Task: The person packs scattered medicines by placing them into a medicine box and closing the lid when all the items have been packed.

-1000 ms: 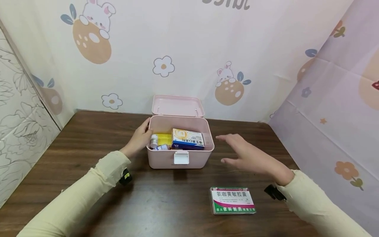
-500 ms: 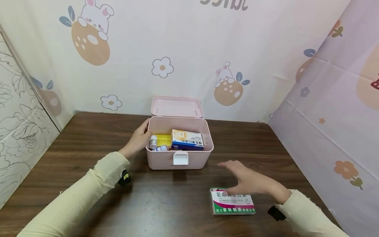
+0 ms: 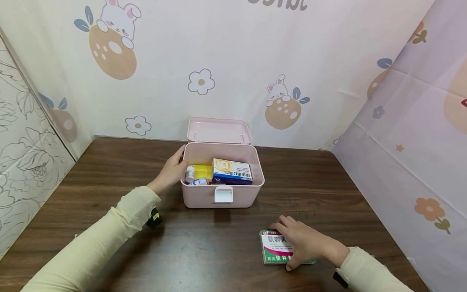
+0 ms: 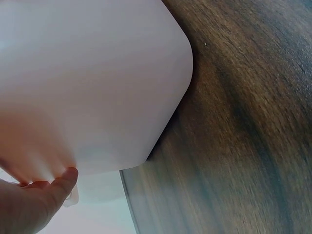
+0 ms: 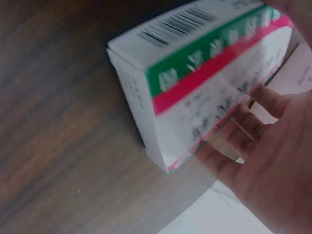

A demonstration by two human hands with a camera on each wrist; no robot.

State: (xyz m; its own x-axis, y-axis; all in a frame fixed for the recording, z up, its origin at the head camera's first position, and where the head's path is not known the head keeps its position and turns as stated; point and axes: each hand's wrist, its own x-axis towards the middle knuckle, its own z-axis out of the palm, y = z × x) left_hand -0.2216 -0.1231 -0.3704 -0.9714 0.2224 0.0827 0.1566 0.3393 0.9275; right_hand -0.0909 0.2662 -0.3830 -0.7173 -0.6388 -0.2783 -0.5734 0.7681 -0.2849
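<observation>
A pink lidded storage box (image 3: 198, 198) stands in the middle of the head view, its lid (image 3: 219, 129) tipped back. My left hand (image 3: 169, 172) holds its left end, thumb by the rim; the left wrist view shows the thumb (image 4: 61, 187) against the pink wall (image 4: 112, 97). Inside lie a blue-and-white carton (image 3: 231, 170), a yellow item (image 3: 202, 171) and small white bottles (image 3: 190, 173). My right hand (image 3: 308, 243) grips a flat green-and-white medicine carton (image 3: 275, 245) on the table, fingers at its far edge, thumb at the near one. The right wrist view shows this carton (image 5: 195, 92) close up.
The dark wooden table (image 3: 211, 255) stretches around the storage box. A patterned curtain (image 3: 233, 48) hangs behind, with a purple-toned one (image 3: 408, 134) at the right and a floral panel (image 3: 29, 142) at the left.
My right hand has come down and toward me from beside the storage box onto the medicine carton and taken hold of it. The left hand stays on the storage box.
</observation>
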